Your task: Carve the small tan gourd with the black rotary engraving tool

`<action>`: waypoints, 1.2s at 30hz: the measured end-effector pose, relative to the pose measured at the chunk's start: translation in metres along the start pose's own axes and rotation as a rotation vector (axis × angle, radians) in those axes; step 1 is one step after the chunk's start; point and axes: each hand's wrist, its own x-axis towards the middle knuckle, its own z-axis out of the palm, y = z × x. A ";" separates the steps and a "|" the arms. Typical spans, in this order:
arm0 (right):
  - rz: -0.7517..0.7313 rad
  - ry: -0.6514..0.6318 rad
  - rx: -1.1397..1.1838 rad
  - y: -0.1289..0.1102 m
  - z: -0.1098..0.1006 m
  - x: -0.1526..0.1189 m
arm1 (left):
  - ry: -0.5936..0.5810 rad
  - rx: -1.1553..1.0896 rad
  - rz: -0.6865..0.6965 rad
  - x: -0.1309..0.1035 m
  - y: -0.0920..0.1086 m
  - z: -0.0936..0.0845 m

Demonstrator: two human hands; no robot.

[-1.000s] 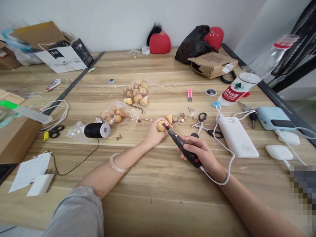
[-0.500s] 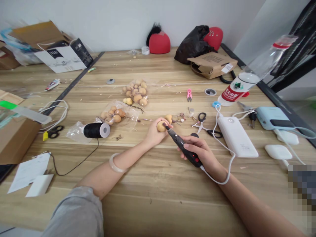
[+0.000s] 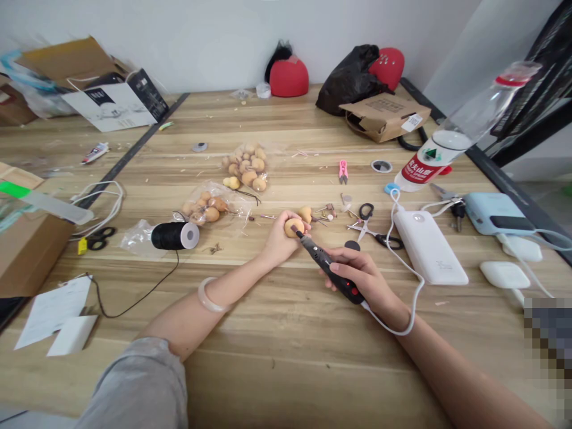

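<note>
My left hand (image 3: 280, 240) is closed round a small tan gourd (image 3: 294, 227) near the middle of the table. In my right hand (image 3: 357, 271) is a black rotary tool (image 3: 328, 266), its tip against or just over the gourd's face. A white cable (image 3: 417, 292) runs from the tool's rear to a white power bank (image 3: 429, 247). Just behind my left hand lies a second gourd (image 3: 305, 214), with small tool bits (image 3: 329, 208) beside it. Scissors (image 3: 365, 223) lie to the right of these.
Two clear bags of gourds (image 3: 245, 165) and a black thread spool (image 3: 174, 236) lie left of centre. Pink snips (image 3: 342, 171) lie farther back. At the right stand a tilted-looking bottle (image 3: 451, 143) and a blue device (image 3: 491, 213). Cardboard boxes (image 3: 33, 256) are at the left.
The tool's tip has shifted slightly left and down across the gourd, and my right hand has moved a little with it. My left hand keeps its hold, with the gourd turned slightly.
</note>
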 end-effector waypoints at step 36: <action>0.000 -0.020 0.002 0.002 -0.002 0.001 | -0.032 0.063 0.018 0.001 0.000 -0.002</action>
